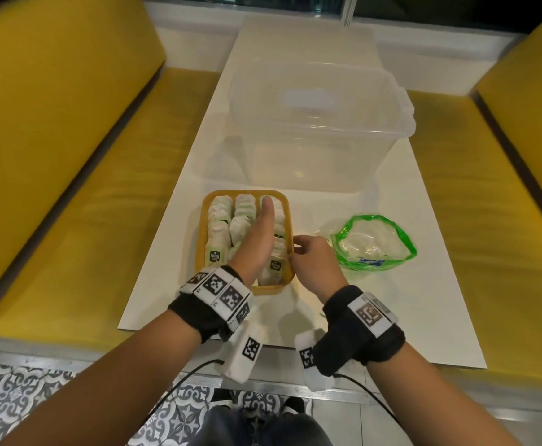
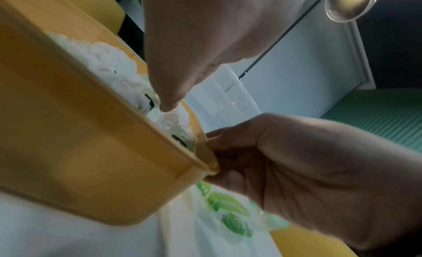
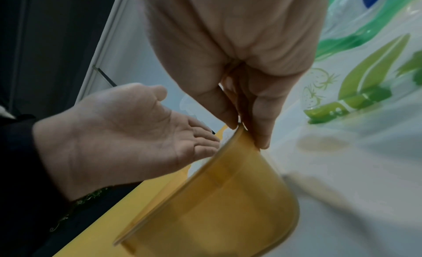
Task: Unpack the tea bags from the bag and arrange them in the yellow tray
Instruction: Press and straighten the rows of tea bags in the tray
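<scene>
— Nearest the lens, bottom of the head view?
— Two forearms with black wrist straps (image 1: 364, 326) carrying printed square markers, cables trailing below.

— Left hand (image 1: 260, 239)?
— Stretched flat over the yellow tray (image 1: 202, 230), fingers straight and together, tips reaching the far right row of tea bags (image 1: 221, 220). Open, gripping nothing. In the left wrist view a fingertip (image 2: 167, 105) touching a crumpled white bag.

— Right hand (image 1: 314, 257)?
— Just right of centre, at the tray's right rim. Pinching that rim between thumb and fingers, seen plainly in the right wrist view (image 3: 242, 105).

— Tea bags, then?
— Packed in three rows inside the tray, white sachets with green and dark labels, left of centre on the white table (image 1: 392, 317).

— And the bag?
— Clear plastic bag with green rim (image 1: 376, 243), mouth open, lying right of centre beside the right hand, not touching the tray. Contents hard to make out.

— Anything else?
— Large clear plastic tub (image 1: 321, 123) in the upper middle, behind the tray. Yellow seat cushions (image 1: 54, 140) along both sides.
</scene>
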Demonstrator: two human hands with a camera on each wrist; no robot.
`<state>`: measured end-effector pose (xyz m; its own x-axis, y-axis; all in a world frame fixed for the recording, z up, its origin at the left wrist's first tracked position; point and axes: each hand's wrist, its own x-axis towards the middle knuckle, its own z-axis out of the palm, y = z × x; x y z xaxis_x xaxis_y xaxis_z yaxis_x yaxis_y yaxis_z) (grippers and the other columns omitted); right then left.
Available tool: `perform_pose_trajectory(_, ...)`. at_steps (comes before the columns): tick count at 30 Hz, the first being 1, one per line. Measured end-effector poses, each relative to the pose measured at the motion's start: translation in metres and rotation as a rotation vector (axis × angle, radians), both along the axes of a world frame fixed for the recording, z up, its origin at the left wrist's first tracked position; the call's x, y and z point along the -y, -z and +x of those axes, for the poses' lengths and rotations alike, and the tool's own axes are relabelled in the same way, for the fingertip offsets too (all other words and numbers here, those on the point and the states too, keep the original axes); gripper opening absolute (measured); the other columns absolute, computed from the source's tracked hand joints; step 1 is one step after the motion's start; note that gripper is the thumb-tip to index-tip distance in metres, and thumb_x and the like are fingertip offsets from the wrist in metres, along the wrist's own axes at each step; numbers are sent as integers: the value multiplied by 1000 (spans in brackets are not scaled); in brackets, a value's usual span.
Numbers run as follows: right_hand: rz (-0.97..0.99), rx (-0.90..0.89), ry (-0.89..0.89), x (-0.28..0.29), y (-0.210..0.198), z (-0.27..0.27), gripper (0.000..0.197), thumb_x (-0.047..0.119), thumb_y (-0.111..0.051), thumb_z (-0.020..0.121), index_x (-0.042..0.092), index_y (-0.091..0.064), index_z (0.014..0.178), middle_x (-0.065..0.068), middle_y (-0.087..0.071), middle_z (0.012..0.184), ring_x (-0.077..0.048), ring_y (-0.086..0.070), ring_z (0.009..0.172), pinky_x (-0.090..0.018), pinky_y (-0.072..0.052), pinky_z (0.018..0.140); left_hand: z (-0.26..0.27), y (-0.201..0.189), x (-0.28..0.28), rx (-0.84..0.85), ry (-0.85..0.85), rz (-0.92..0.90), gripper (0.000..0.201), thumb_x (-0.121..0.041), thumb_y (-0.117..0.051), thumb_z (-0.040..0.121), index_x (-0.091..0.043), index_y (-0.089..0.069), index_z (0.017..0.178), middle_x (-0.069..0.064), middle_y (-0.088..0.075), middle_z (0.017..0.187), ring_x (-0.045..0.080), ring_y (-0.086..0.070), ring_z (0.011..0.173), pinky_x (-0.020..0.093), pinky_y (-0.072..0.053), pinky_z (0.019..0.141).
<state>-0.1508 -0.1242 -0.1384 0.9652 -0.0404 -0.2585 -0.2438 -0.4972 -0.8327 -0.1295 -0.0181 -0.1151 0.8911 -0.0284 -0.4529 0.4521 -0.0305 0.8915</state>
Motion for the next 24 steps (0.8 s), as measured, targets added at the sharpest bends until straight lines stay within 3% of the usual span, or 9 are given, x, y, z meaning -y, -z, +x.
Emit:
perform_pose_trajectory(2, -6, 12, -1, 1, 0, 0, 24, 0, -54, 86, 7, -72, 99, -8, -74, 90, -23, -69, 84, -29, -57, 71, 6, -2, -3, -40, 5, 2, 93, -80, -12, 85, -18, -24, 154, 12, -33, 156, 25, -35, 141, 39, -26, 117)
perform_pose_trajectory(4, 1, 10, 1, 2, 2, 1, 22, 2, -55, 86, 7, -72, 98, -9, -74, 91, -25, -70, 86, -37, -58, 79, 11, -8, -7, -54, -22, -45, 88, -74, -8, 91, -15, -19, 154, 7, -25, 159, 22, -28, 145, 28, -24, 109)
perform_pose_trajectory(6, -13, 16, -3, 3, 1, 0, 22, 3, -55, 87, 7, -72, 102, -10, -74, 94, -27, -69, 91, -39, -57, 82, 9, -17, -14, -76, -15, -130, 82, -65, -5, 95, -9, -15, 154, 8, -22, 160, 21, -24, 146, 29, -25, 111)
perform_pose_trajectory(8, -104, 67, 1, 3, -2, -1, 31, 4, -54, 89, 4, -66, 118, -15, -71, 107, -30, -66, 102, -40, -53, 89, 4, -20, -24, -67, -4, -189, 85, -66, -5, 95, -6, -15, 154, 10, -20, 161, 20, -22, 147, 33, -19, 118)
perform_pose_trajectory(10, -180, 185, 22, 4, -10, -2, 40, 4, -52, 90, 6, -59, 129, -13, -68, 116, -26, -64, 105, -33, -50, 91, -1, -17, -39, -2, -45, -158, 77, -62, -13, 98, -8, -29, 150, 9, -35, 155, 20, -34, 142, 34, -27, 117)
perform_pose_trajectory(13, -204, 352, 8, 0, -24, 3, 34, 3, -52, 90, 10, -66, 120, -6, -71, 111, -21, -64, 99, -23, -46, 84, -10, -11, -65, 208, -73, 211, 29, -39, -41, 102, -25, -62, 117, 1, -66, 118, 20, -60, 115, 36, -47, 101)
perform_pose_trajectory(15, -245, 322, -71, -5, -28, 14, 35, 2, -50, 90, 10, -66, 121, -7, -69, 115, -22, -63, 105, -24, -45, 90, -15, -3, -81, 319, 9, 571, 13, -27, -56, 95, -29, -68, 99, -5, -69, 96, 19, -64, 98, 38, -52, 90)
perform_pose_trajectory(19, -418, 189, -288, -27, -29, 45, 34, -1, -45, 89, 8, -66, 115, -14, -65, 111, -31, -61, 103, -33, -48, 88, -17, 12, -92, 411, 394, 1190, 21, -37, -62, 89, -29, -70, 107, -1, -68, 101, 21, -57, 97, 34, -49, 76)
perform_pose_trajectory(24, -683, 88, -573, -49, -26, 67, 25, 2, -44, 91, 2, -58, 112, -15, -59, 112, -32, -58, 103, -32, -47, 82, -13, 17, -88, 476, 555, 1381, 34, -49, -63, 86, -25, -69, 110, 1, -64, 105, 25, -50, 103, 37, -43, 80)
